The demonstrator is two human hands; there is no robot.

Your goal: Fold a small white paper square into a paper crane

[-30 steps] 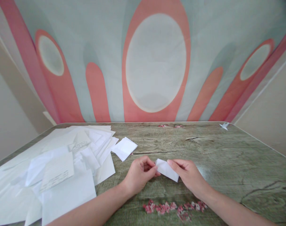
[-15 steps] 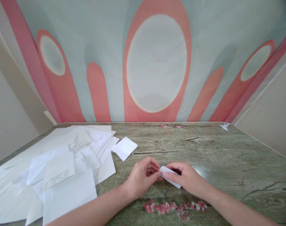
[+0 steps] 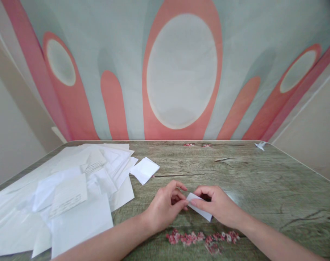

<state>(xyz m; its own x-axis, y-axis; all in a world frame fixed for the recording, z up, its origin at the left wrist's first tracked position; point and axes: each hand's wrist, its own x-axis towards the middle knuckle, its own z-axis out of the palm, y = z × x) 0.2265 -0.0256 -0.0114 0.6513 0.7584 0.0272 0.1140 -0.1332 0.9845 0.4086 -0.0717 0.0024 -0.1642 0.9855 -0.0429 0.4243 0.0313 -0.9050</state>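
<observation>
A small folded piece of white paper (image 3: 201, 209) is held between both hands just above the wooden table (image 3: 257, 181). My right hand (image 3: 218, 204) grips it from the right, with the thumb on top and the fingers behind. At the paper's left end, the thumb and a finger of my left hand (image 3: 165, 204) pinch its edge, while the index finger arches above. A small stack of square white papers (image 3: 145, 170) lies beyond my left hand.
Many loose white sheets (image 3: 80, 228) spread in a heap over the table's left side, some bearing printed lines. A small folded paper shape (image 3: 260, 145) sits at the far right corner. A painted wall (image 3: 135, 119) rises behind the table.
The folded paper has tilted slightly, its lower right end showing a bit further down. Both hands stay in nearly the same place, with the left index finger a little more extended.
</observation>
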